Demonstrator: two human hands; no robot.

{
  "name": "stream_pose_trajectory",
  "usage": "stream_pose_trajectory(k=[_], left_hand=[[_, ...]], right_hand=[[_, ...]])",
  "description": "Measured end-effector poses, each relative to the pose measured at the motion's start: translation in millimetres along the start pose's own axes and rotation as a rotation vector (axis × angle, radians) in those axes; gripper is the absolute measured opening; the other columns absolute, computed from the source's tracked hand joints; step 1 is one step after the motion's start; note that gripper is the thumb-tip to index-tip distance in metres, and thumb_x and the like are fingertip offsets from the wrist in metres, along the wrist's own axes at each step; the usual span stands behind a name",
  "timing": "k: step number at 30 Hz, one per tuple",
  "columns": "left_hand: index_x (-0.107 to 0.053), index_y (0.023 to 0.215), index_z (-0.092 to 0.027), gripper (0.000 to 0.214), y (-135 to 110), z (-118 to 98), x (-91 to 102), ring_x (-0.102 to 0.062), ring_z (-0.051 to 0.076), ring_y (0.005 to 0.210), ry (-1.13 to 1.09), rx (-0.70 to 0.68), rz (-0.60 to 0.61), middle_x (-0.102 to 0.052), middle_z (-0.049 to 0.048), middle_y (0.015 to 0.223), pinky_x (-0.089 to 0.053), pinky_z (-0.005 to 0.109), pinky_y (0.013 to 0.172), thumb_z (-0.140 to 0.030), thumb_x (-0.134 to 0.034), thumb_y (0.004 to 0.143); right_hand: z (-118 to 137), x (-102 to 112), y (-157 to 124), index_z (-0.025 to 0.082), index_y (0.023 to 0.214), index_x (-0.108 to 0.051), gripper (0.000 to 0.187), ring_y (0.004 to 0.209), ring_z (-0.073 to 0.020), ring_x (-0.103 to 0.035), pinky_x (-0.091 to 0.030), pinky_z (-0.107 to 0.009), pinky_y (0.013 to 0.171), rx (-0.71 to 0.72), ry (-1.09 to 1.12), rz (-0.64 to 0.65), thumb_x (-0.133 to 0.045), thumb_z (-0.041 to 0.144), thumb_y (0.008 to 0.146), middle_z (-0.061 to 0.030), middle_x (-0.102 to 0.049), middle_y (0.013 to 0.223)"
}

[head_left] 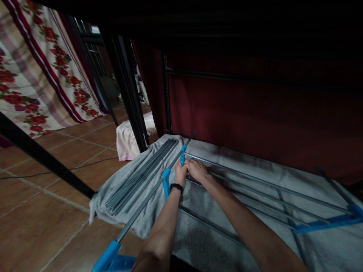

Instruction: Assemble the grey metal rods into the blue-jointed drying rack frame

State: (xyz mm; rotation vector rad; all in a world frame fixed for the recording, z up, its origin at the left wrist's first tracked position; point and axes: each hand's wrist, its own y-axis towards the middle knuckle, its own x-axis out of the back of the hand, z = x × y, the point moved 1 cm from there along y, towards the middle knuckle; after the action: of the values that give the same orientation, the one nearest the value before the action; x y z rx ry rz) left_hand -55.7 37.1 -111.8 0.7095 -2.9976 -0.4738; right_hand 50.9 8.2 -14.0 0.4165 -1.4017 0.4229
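Observation:
A drying-rack-like frame of grey metal rods and blue plastic brackets lies over a grey blanket. My left hand, with a black band on the wrist, is closed around the far blue bracket on a long metal pole. Against it, my right hand is closed at the end of a metal rod; its fingertips are partly hidden. Nearer to me on the pole sits another blue bracket. The rods run right to a blue end piece.
Loose grey rods lie bundled on the blanket to the left. Black metal posts and a dark shelf overhead enclose the space. A dark red cloth hangs behind. Beyond are a flowered curtain and a tiled floor with a cable.

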Motion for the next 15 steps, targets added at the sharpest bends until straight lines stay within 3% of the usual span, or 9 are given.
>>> stream_pose_trajectory(k=[15], left_hand=[[-0.054, 0.067, -0.021, 0.004, -0.5, -0.5, 0.0, -0.058, 0.015, 0.072, 0.173, 0.019, 0.013, -0.062, -0.0007, 0.07, -0.05, 0.025, 0.071, -0.018, -0.052, 0.065]], right_hand=[[-1.4, -0.6, -3.7, 0.017, 0.129, -0.058, 0.043, 0.112, -0.0234, -0.067, -0.047, -0.033, 0.094, 0.052, 0.04, 0.024, -0.027, 0.015, 0.1, -0.013, -0.07, 0.123]])
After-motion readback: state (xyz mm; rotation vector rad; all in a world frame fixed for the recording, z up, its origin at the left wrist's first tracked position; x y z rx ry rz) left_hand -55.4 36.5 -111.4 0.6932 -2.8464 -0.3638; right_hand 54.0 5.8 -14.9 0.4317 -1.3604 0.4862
